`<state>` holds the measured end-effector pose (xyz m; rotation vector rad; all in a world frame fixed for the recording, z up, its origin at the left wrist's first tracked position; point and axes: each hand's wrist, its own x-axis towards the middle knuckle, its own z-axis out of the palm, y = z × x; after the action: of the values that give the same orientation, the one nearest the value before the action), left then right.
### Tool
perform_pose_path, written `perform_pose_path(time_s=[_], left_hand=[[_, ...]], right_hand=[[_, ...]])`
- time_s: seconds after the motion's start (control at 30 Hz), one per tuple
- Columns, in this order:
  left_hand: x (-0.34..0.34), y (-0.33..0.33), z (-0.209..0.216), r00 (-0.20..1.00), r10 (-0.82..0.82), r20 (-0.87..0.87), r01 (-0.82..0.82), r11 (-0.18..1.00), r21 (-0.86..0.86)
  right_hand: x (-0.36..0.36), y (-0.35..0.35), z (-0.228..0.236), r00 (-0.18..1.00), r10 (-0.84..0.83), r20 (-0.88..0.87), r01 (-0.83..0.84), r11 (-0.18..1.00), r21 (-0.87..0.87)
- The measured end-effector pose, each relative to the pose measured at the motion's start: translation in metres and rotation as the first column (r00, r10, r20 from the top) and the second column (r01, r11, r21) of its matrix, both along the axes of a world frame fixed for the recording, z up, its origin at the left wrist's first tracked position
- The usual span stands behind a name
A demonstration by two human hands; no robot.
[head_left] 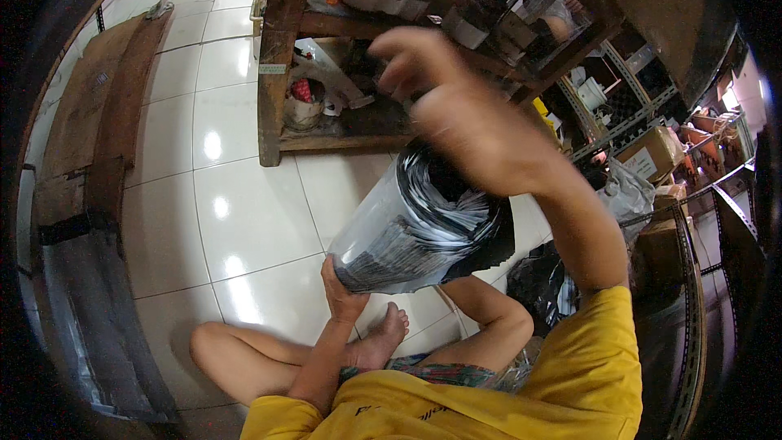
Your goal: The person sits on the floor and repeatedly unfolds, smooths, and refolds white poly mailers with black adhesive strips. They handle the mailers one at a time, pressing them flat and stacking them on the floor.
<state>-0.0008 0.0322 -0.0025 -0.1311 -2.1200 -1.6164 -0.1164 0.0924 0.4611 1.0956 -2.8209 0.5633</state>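
Note:
A thick roll of grey and black plastic sheeting (366,232) is tilted over my crossed legs, its layered edges showing at the upper right end. My left hand (345,297) grips the roll by its lower left end; most of the fingers are hidden behind it. Above the other end, my right hand (464,110) is raised and blurred by motion. Its fingers are loosely curved and apart, with nothing visible between them. The wrist passes in front of part of the roll's dark upper end.
I sit on a white tiled floor (244,232). Ahead stands a wooden shelf unit (342,143) filled with clutter. Long flattened cardboard (85,138) lies at the left. On the right are metal racks (692,310), a cardboard box (652,155) and black plastic (533,277) near my knee.

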Motion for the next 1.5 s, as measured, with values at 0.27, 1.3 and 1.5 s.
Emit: perform_pose_path(time_s=[0.27, 1.3, 1.5], left_hand=[[0.000, -0.007, 0.003, 0.979, -0.156, 0.129, 0.151, 0.987, 0.046], [-0.008, -0.004, -0.024, 0.956, -0.245, 0.163, 0.232, 0.968, 0.093], [-0.007, -0.008, 0.027, 0.991, -0.116, 0.061, 0.119, 0.992, -0.043]], right_hand=[[0.017, 0.020, 0.004, 0.965, -0.207, -0.159, 0.240, 0.944, 0.225], [0.007, 0.029, 0.003, 0.995, -0.099, 0.006, 0.099, 0.995, -0.004], [0.008, 0.022, 0.000, 0.997, -0.076, -0.014, 0.078, 0.985, 0.153]])
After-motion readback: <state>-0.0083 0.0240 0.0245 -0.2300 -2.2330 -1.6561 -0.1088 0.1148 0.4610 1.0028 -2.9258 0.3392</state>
